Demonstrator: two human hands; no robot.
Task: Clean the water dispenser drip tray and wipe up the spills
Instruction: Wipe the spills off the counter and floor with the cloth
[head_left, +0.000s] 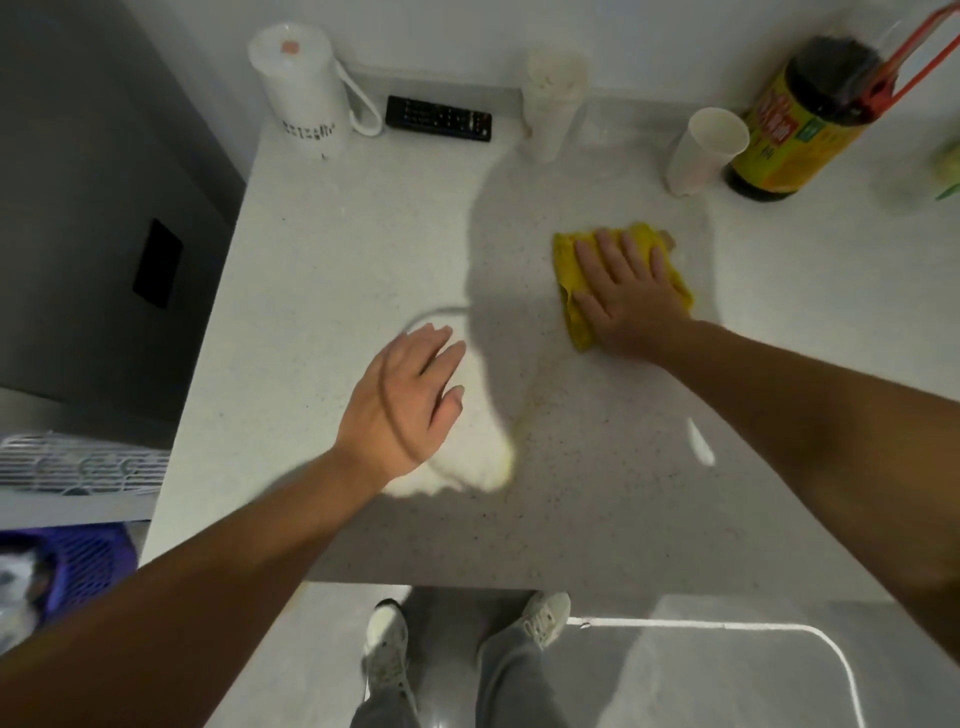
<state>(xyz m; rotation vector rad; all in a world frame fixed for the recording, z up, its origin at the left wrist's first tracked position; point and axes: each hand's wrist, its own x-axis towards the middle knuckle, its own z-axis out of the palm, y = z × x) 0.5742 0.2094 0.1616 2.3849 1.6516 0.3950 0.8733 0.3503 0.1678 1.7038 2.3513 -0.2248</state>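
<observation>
- At the far left of the countertop (322, 249), a white jug (304, 88) is seen upright, with a black remote (438, 118) just beside it against the wall.
- Nearer, the left hand (402, 400) is held open, fingers spread and grasping nothing, over a blurred white item that cannot be identified.
- Right of centre, the right hand (626, 291) is pressed flat, fingers apart, on the yellow cloth (574, 280), which lies on the counter.
- No drip tray can be made out; no dispenser is visible.
- At the far right, a paper cup (704, 150) and a dark bottle (800, 119) stand close together; it is judged that a wide wiping stroke could topple the cup.
</observation>
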